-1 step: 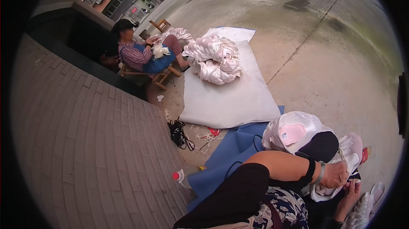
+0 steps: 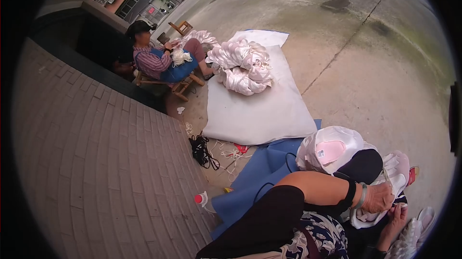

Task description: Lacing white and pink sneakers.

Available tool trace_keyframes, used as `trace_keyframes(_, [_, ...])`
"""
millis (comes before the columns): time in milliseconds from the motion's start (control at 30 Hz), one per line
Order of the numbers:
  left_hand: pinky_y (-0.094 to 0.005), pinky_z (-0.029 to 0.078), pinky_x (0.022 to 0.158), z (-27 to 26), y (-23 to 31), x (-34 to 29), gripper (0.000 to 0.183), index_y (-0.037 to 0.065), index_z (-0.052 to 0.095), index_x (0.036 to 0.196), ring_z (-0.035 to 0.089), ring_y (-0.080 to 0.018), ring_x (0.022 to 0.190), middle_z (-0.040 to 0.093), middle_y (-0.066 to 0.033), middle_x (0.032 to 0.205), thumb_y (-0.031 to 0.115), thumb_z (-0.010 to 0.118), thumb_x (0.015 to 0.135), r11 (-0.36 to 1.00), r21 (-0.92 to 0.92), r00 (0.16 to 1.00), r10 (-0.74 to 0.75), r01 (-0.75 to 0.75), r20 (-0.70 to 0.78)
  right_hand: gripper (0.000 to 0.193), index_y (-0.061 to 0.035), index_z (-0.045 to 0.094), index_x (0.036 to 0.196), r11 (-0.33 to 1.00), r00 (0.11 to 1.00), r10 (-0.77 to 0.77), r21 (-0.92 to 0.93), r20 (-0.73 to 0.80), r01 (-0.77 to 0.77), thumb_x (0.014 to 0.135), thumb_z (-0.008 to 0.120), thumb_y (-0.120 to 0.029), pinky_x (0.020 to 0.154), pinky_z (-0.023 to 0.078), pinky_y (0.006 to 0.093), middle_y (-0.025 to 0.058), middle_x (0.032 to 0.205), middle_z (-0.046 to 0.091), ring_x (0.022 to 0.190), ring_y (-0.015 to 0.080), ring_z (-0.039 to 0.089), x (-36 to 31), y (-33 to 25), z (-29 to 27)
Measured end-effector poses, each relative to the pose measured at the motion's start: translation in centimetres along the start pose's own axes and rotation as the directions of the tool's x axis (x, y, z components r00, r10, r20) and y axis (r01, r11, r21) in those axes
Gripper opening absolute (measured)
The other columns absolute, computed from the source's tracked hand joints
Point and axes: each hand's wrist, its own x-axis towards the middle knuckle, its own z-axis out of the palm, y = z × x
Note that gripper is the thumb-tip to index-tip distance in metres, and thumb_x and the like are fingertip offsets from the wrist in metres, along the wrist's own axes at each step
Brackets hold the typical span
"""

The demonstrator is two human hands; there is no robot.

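At the lower right, a white shoe upper [image 2: 362, 220] with a pale pink inside lies under my hands. My left hand [image 2: 378, 197], a bracelet at its wrist, has curled fingers closed on the upper. Just beside it my right hand [image 2: 397, 221] pinches with its fingertips close to the left one. What lies in that pinch is too small to make out; a black and white edge shows there. A second white upper with a pink insole [image 2: 332, 152] rests beyond my left arm, next to a dark rounded piece [image 2: 363, 165].
Stacked white uppers [image 2: 409, 239] lie right of my hands. Ahead, a bundle of uppers [image 2: 245, 69] sits on a white sheet [image 2: 260, 119], near a blue cloth [image 2: 250, 162]. Black cords [image 2: 202, 152] and a red-capped bottle [image 2: 201, 197] are by the brick wall. Another person [image 2: 156, 59] sits working.
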Motion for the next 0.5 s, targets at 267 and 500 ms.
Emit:
trace_keyframes(267, [-0.0374,0.044,0.057,-0.9,-1.6,-0.3,0.005,0.008,0.052,0.073,0.057,-0.0264,0.063,0.053,-0.0067,0.076,0.011,0.056,0.071,0.933,-0.352,0.982,-0.126,0.069,-0.141,0.006,-0.0048,0.059,0.087,0.986,0.981,-0.165,0.023,0.105,0.163,0.088,0.059,-0.011,0.058,0.039,0.0191,-0.0017,0.071,0.055,0.061,0.0055,0.049,-1.1,-1.0,1.9])
trace_keyframes(500, [-0.0346,0.040,0.059,-2.5,-1.2,0.7,0.009,0.006,0.058,0.081,0.058,-0.0256,0.070,0.060,-0.0048,0.088,0.006,0.059,0.073,0.920,-0.342,0.981,-0.168,0.190,0.092,0.009,-0.0024,0.061,0.089,0.989,0.988,-0.137,0.060,0.071,0.133,0.088,0.060,-0.011,0.062,0.041,0.0184,-0.0010,0.074,0.058,0.064,0.0049,0.049,-1.1,-0.5,2.0])
